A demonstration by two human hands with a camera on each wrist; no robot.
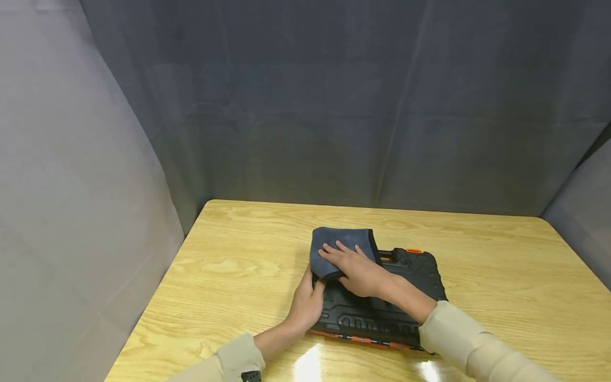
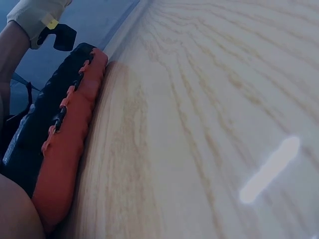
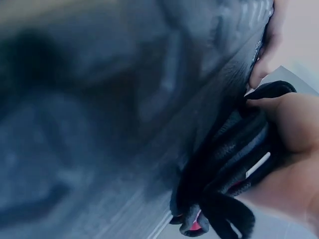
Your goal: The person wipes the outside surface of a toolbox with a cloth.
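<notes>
A black plastic carrying case (image 1: pixel 365 317) with an orange lower half (image 2: pixel 75 129) lies flat on the table. My left hand (image 1: pixel 305 303) holds its left edge, thumb on top and fingers along the side. On the case's far left corner lies a folded dark blue-grey cloth (image 1: pixel 340 236) with black edging. My right hand (image 1: pixel 359 270) presses down on this cloth with spread, fairly straight fingers. In the right wrist view the layered folds of the cloth (image 3: pixel 232 144) show under that hand, and a small white tag (image 3: pixel 258 165) sticks out.
The wood-grain table (image 1: pixel 238 254) extends on both sides of the case and behind it. A dark grey curtain (image 1: pixel 305 116) hangs beyond the far edge, with a lighter sheet (image 1: pixel 81 185) at the left. The case's latches (image 1: pixel 360 339) face the near edge.
</notes>
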